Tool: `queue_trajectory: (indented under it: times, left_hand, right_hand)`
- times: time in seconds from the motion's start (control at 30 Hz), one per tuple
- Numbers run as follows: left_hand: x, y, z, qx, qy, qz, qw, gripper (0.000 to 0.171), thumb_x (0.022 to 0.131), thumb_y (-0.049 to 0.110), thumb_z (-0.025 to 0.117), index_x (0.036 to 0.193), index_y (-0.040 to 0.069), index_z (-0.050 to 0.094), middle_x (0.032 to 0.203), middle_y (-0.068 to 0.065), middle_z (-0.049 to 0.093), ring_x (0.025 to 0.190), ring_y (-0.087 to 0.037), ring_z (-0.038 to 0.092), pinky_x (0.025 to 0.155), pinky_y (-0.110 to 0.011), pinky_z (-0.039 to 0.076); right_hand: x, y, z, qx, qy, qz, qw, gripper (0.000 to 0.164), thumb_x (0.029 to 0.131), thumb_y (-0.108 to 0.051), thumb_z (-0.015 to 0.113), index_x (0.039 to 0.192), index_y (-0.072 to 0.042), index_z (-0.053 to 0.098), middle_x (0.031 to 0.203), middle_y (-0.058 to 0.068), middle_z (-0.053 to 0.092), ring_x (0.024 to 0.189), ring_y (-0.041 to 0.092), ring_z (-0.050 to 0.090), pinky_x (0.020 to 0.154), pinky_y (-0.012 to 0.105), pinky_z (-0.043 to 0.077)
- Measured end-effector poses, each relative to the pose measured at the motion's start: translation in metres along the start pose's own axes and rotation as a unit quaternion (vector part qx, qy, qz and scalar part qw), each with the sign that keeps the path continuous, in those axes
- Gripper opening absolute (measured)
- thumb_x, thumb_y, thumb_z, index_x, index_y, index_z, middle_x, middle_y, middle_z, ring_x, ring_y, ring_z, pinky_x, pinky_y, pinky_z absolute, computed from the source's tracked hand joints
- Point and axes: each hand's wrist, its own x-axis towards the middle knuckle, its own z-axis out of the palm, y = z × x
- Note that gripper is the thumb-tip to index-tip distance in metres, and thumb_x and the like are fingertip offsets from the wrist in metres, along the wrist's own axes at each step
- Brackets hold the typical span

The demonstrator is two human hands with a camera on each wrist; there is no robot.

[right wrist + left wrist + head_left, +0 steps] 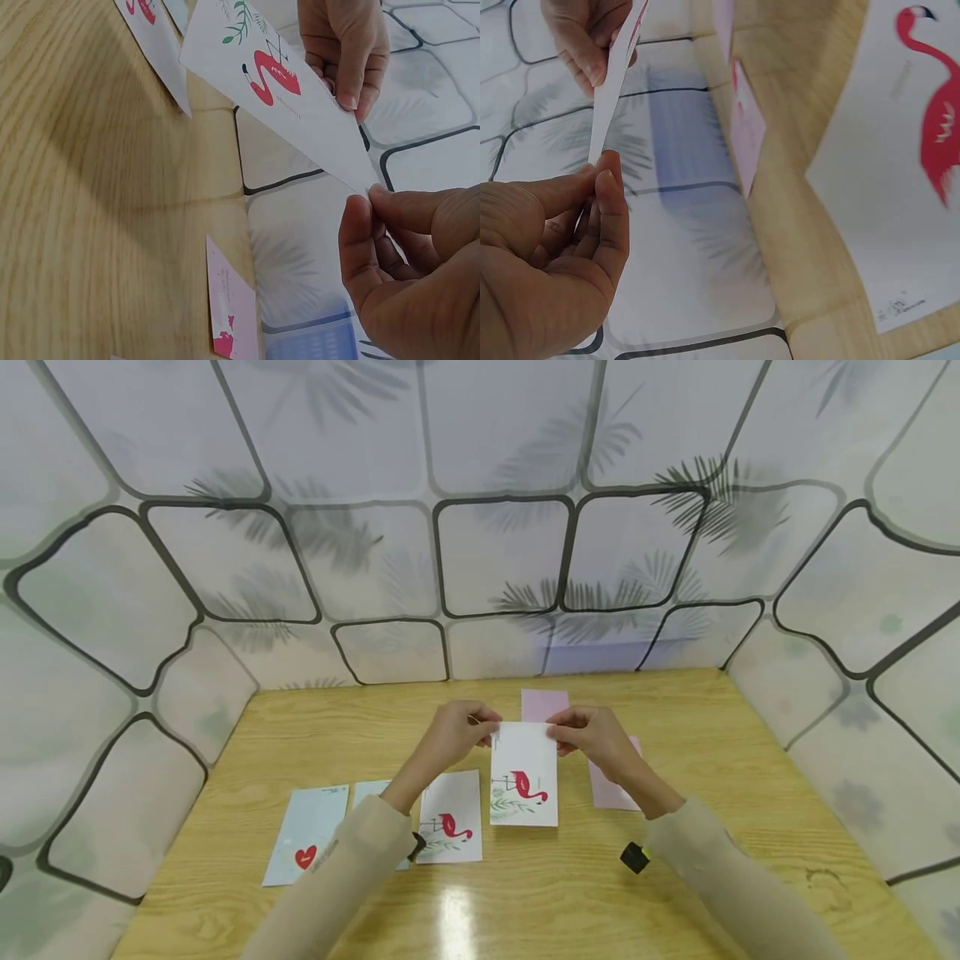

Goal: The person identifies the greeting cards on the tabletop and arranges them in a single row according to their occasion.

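Between both hands hangs a white flamingo card (522, 768), raised over the wooden table, its red bird lying sideways above green leaves. My left hand (459, 728) pinches the card's upper left corner between thumb and fingers. At the upper right corner, the right hand (592, 737) pinches it the same way. In the left wrist view the held card (613, 97) shows nearly edge-on; the right wrist view shows its printed face. A second flamingo card (453, 802) lies flat on the table just left of it, partly overlapped by the left wrist.
A pale blue card with a red heart (318, 818) lies at the left, and another pale blue card (367, 789) is partly under the left forearm. One pink card (543, 703) lies behind the held card, another pink card (606, 787) beneath the right wrist. Patterned fabric walls (502, 556) enclose the table (540, 902).
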Motion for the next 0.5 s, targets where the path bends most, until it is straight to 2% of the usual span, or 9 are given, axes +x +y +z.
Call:
queue_trajectory:
  times: [0.13,0.37,0.5]
  left_hand:
    - [-0.003,-0.006,0.006,0.003,-0.014,-0.006,0.9999,0.008,0.098,0.004,0.071,0.101,-0.001,0.076,0.087,-0.008,0.073,0.078,-0.030,0.072,0.077,-0.045,0.062]
    - [-0.009,-0.012,0.012,-0.005,-0.021,0.000,0.9998,0.006,0.097,0.001,0.071,0.098,-0.002,0.076,0.086,-0.009,0.073,0.076,-0.027,0.071,0.074,-0.042,0.062]
    - [-0.011,-0.016,0.016,-0.004,-0.029,-0.012,0.9995,0.006,0.097,0.001,0.071,0.097,-0.002,0.075,0.085,-0.008,0.072,0.075,-0.025,0.071,0.074,-0.043,0.062]
  right_hand:
    - [-0.005,0.009,0.001,0.005,-0.003,0.010,1.000,0.022,0.095,-0.004,0.074,0.108,0.013,0.070,0.084,0.006,0.072,0.068,0.015,0.067,0.068,0.030,0.060]
    - [-0.010,0.022,0.003,0.012,-0.008,0.029,0.999,0.020,0.095,-0.003,0.073,0.106,0.013,0.070,0.082,0.005,0.070,0.066,0.013,0.066,0.067,0.028,0.060]
    - [-0.013,0.027,0.005,0.013,-0.011,0.045,0.999,0.019,0.095,-0.003,0.073,0.106,0.012,0.070,0.082,0.006,0.068,0.066,0.013,0.066,0.068,0.029,0.060]
